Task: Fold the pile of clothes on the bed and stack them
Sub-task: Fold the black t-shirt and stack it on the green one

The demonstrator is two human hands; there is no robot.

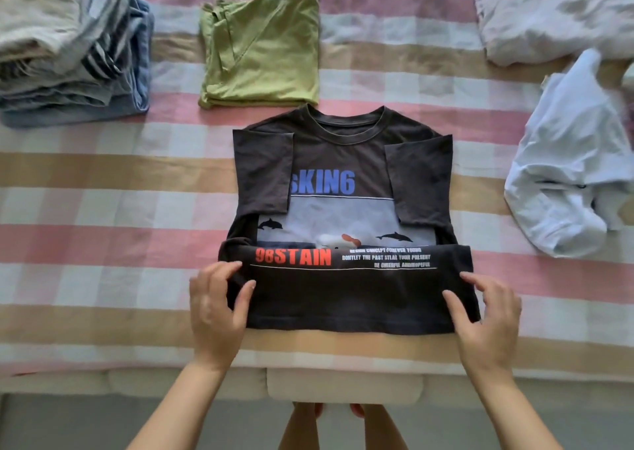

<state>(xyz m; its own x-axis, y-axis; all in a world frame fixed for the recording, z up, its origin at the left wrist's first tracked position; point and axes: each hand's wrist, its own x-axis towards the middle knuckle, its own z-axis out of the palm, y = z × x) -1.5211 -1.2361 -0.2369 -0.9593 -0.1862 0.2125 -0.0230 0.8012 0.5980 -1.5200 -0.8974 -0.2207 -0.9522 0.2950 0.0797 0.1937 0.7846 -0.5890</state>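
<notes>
While the black shirt [343, 161] is lying print side up at the centre of the frame on the checked sheet [103, 192], both of its sleeves are lying folded inward over the chest. Its lower part, bearing red and white lettering, is forming a band across the lower centre, and the band's upper edge is overlapping the dolphin print.

The left hand [214, 309] is gripping the left end of this band. Its fingers are curling over the upper left corner and its thumb is pressing on the top face. The right hand [487, 316] is gripping the right end in mirror fashion, with the thumb lying on the cloth and the fingers curving round the side edge.

A green shirt [260, 48], folded, is lying at upper centre, just above the black shirt's collar. A stack [68, 55] of folded clothes is sitting at the upper left. A pale garment [566, 175], crumpled, is lying at the right edge, well apart from the black shirt. A rumpled white cloth [555, 14] is filling the upper right corner.
</notes>
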